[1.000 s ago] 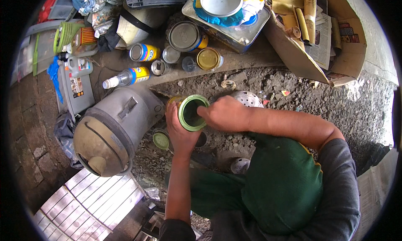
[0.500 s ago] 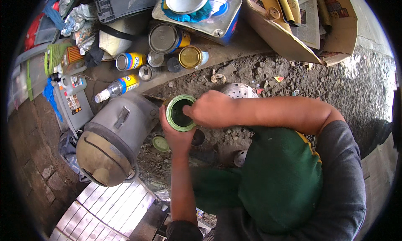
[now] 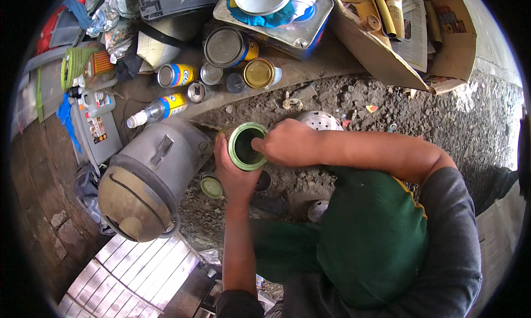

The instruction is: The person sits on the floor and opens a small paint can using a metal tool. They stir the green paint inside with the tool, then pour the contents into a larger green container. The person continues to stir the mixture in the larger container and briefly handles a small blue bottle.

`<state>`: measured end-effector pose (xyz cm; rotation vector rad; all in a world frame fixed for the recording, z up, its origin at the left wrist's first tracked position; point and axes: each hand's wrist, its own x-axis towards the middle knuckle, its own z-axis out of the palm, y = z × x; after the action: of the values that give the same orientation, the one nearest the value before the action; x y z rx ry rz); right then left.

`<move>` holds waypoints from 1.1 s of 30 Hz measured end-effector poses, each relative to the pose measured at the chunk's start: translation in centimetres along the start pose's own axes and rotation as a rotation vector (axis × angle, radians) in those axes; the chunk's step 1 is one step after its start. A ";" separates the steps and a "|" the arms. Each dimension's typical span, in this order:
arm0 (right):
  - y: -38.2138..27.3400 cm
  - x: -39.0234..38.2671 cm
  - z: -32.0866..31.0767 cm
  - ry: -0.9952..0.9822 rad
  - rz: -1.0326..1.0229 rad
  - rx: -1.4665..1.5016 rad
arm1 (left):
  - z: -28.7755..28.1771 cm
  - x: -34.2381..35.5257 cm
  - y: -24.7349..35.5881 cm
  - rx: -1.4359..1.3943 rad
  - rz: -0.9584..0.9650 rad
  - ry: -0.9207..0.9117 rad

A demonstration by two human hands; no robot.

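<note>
My left hand (image 3: 237, 177) grips a paint can with a green rim (image 3: 246, 166), tilted so that its dark green inside shows. My right hand (image 3: 285, 146) is closed at the can's right rim, fingertips inside the opening; what they hold, if anything, is hidden. Below and left of the can lies a green-coated lid (image 3: 212, 187). A white perforated object (image 3: 319, 119) is partly hidden behind my right hand, and a dark round container (image 3: 263, 181) sits just under the can.
A grey canister-like machine with a tan top (image 3: 152, 168) is at left. Several tins (image 3: 224, 47), bottles (image 3: 157, 110) and a metal container (image 3: 298, 41) stand at the back. A cardboard box (image 3: 376, 58) with paper rolls is back right, above rubble ground (image 3: 387, 108). A white panel (image 3: 127, 268) lies lower left.
The whole view has shifted somewhat since a second ago. My left hand still grips the can; my right fingers remain at its opening, with only slight movement.
</note>
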<state>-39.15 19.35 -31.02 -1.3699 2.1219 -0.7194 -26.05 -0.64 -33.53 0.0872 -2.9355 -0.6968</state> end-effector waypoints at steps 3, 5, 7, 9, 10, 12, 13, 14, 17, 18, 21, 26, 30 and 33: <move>0.3 0.1 0.1 0.049 0.024 -0.049 | 0.4 -0.1 -0.7 0.019 0.102 0.058; 0.5 -0.1 0.3 0.044 0.011 -0.059 | 0.2 0.1 -0.6 0.032 0.099 0.051; 0.0 -0.5 0.6 -0.004 -0.048 -0.010 | 0.0 0.2 -0.5 0.054 0.124 0.037; 0.3 -0.2 0.9 0.107 0.001 0.000 | 0.0 0.3 -0.3 0.066 0.102 0.026; 0.7 -0.1 1.2 0.149 0.036 -0.026 | 0.3 0.4 -0.5 0.065 0.125 0.046; 1.0 -0.2 1.6 0.168 0.027 -0.023 | 0.4 0.6 -0.5 0.064 0.140 0.061; 0.8 -0.4 1.9 0.144 -0.017 0.005 | 0.2 0.7 -0.3 0.063 0.132 0.058; 0.7 -0.4 2.0 0.120 -0.061 0.033 | 0.1 0.8 -0.2 0.063 0.125 0.054; 1.0 -0.1 1.4 0.247 0.035 -0.017 | 0.3 0.9 0.0 0.091 0.162 0.083; 1.3 0.0 1.7 0.238 0.069 -0.089 | 0.3 1.0 0.0 0.086 0.158 0.076; 1.0 -0.5 2.2 0.156 -0.078 -0.027 | 0.1 1.3 0.2 0.076 0.150 0.059; 1.0 0.0 1.0 0.086 0.034 -0.065 | 0.2 0.9 -0.6 0.045 0.150 0.077; 0.8 0.3 1.8 0.121 -0.003 0.039 | -0.3 1.0 -0.6 0.046 0.131 0.039; 1.0 0.5 1.3 0.156 0.092 -0.046 | -0.4 1.0 -1.0 0.062 0.152 0.069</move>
<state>-39.06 19.00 -32.71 -1.2673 2.3201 -0.7670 -27.01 -1.76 -33.54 -0.1040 -2.8606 -0.5693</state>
